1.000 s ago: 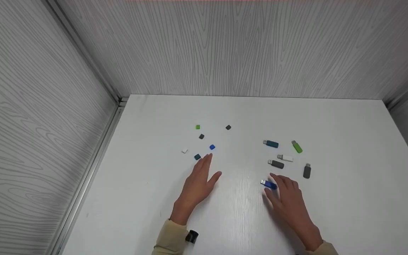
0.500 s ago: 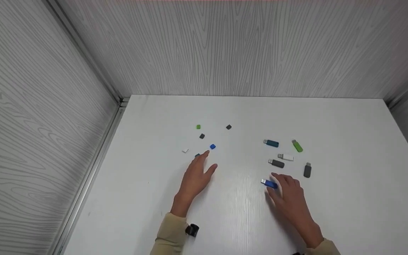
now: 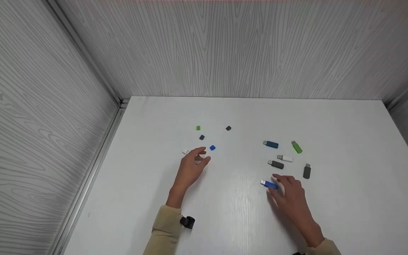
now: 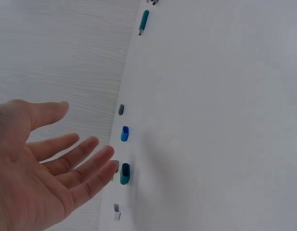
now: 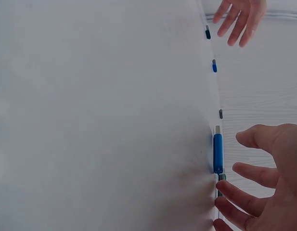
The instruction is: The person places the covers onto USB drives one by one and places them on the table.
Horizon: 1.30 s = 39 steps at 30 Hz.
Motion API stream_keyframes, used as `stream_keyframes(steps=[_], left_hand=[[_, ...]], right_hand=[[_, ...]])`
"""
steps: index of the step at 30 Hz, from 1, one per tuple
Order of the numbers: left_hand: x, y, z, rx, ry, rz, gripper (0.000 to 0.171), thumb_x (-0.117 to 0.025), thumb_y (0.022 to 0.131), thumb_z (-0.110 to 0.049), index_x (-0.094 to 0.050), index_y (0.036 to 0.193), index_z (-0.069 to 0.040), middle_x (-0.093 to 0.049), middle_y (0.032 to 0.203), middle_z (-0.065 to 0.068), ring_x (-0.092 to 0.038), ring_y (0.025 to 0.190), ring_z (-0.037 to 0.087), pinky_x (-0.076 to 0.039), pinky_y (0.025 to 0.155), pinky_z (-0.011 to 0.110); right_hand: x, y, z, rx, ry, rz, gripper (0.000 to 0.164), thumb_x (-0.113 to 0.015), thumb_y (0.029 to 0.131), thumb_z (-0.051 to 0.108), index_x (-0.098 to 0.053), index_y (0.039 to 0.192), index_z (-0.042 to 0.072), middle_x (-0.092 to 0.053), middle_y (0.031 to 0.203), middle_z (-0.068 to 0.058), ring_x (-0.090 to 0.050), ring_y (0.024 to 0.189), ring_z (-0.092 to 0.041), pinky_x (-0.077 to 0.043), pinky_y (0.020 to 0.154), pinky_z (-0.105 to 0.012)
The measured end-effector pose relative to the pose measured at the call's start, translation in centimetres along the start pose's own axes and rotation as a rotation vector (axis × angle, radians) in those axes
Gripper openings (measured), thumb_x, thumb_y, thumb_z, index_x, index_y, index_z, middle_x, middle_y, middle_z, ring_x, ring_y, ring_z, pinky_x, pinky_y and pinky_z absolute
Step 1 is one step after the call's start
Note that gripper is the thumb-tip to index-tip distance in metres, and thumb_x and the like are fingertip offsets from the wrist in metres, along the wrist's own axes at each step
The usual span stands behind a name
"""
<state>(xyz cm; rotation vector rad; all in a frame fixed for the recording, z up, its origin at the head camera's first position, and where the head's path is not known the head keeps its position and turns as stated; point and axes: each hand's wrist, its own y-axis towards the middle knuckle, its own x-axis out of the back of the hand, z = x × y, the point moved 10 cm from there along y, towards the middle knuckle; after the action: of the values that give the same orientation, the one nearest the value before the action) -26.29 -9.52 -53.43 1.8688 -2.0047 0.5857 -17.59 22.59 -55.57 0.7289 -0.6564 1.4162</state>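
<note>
My left hand point(image 3: 190, 168) hovers with loosely bent fingers among small USB stick caps, holding nothing. Its fingers hide the teal cap in the head view; the left wrist view shows that teal cap point(image 4: 125, 173) beside the fingertips. A blue cap point(image 3: 212, 147) lies just right of the fingertips, and a white cap point(image 3: 185, 151) at their left. Over the rear end of a blue USB stick point(image 3: 269, 184) my right hand point(image 3: 290, 196) is spread, thumb and forefinger apart on either side. In the right wrist view the fingers are relaxed and grip nothing.
A green cap point(image 3: 198, 128) and two dark grey caps lie farther back. Beyond the right hand are a teal USB stick point(image 3: 271, 144), a green one point(image 3: 296, 147), a white one point(image 3: 285, 158) and two dark grey ones. Wood-grain panels point(image 3: 225, 49) border the white table.
My left hand has shifted slightly left and its fingers have bent more, now covering the teal cap in the head view. The right hand has barely moved beside the blue USB stick.
</note>
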Motion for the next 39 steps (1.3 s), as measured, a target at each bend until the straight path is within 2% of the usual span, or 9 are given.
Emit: stream_keyframes(steps=[8,18,23,27,30,32,39], left_hand=[[0.8,1.4,0.6,0.007,-0.039,-0.005,0.043,-0.069,0.103,-0.024,-0.064,0.142,-0.008,-0.071,0.135,0.011,-0.069,0.122,0.028,-0.057,0.105,0.046],[1.1,2.7,0.6,-0.027,-0.053,0.008,0.034,-0.067,0.103,-0.016,-0.069,0.135,-0.004,-0.074,0.128,0.013,-0.07,0.113,0.027,-0.058,0.1,0.043],[1.4,3.3,1.1,-0.017,-0.061,0.02,0.034,-0.068,0.102,-0.016,-0.07,0.133,-0.004,-0.076,0.125,0.012,-0.07,0.103,0.024,-0.059,0.088,0.034],[1.5,3.9,1.5,0.012,-0.091,0.052,0.035,-0.069,0.102,-0.017,-0.07,0.135,-0.006,-0.075,0.126,0.011,-0.072,0.098,0.03,-0.055,0.077,0.026],[1.6,4.4,1.7,0.028,-0.106,0.077,0.036,-0.069,0.102,-0.018,-0.069,0.136,-0.007,-0.074,0.126,0.01,-0.072,0.097,0.034,-0.053,0.072,0.024],[1.6,4.7,1.8,0.031,-0.107,0.088,0.035,-0.069,0.102,-0.018,-0.07,0.136,-0.007,-0.074,0.125,0.01,-0.071,0.094,0.034,-0.051,0.07,0.023],[1.4,5.8,2.5,0.037,-0.097,0.112,0.032,-0.072,0.1,-0.014,-0.073,0.13,-0.005,-0.074,0.122,0.012,-0.066,0.081,0.019,-0.049,0.069,0.023]], right_hand=[[0.0,0.2,-0.7,-0.021,0.042,0.014,0.046,-0.074,0.097,0.016,-0.063,0.141,0.005,-0.063,0.129,-0.022,-0.057,0.114,-0.037,-0.04,0.094,-0.05],[-0.3,0.3,-1.4,-0.078,0.079,0.066,0.045,-0.072,0.099,0.018,-0.063,0.142,0.008,-0.063,0.13,-0.019,-0.056,0.115,-0.035,-0.036,0.099,-0.054],[-0.2,0.3,-1.4,-0.087,0.099,0.074,0.045,-0.074,0.098,0.018,-0.064,0.142,0.008,-0.063,0.129,-0.019,-0.056,0.115,-0.034,-0.036,0.101,-0.054],[-0.3,0.3,-1.7,-0.099,0.119,0.087,0.047,-0.074,0.098,0.019,-0.064,0.142,0.009,-0.063,0.13,-0.018,-0.057,0.117,-0.034,-0.036,0.104,-0.055],[-0.4,0.4,-1.9,-0.109,0.127,0.097,0.047,-0.074,0.098,0.02,-0.064,0.143,0.009,-0.063,0.131,-0.018,-0.057,0.118,-0.034,-0.036,0.107,-0.056],[-0.5,0.4,-2.1,-0.116,0.135,0.101,0.047,-0.074,0.098,0.02,-0.064,0.143,0.01,-0.063,0.131,-0.018,-0.057,0.118,-0.033,-0.037,0.108,-0.056],[-0.6,0.5,-2.3,-0.123,0.155,0.106,0.045,-0.075,0.098,0.02,-0.065,0.141,0.012,-0.064,0.131,-0.016,-0.057,0.12,-0.033,-0.037,0.11,-0.056]])
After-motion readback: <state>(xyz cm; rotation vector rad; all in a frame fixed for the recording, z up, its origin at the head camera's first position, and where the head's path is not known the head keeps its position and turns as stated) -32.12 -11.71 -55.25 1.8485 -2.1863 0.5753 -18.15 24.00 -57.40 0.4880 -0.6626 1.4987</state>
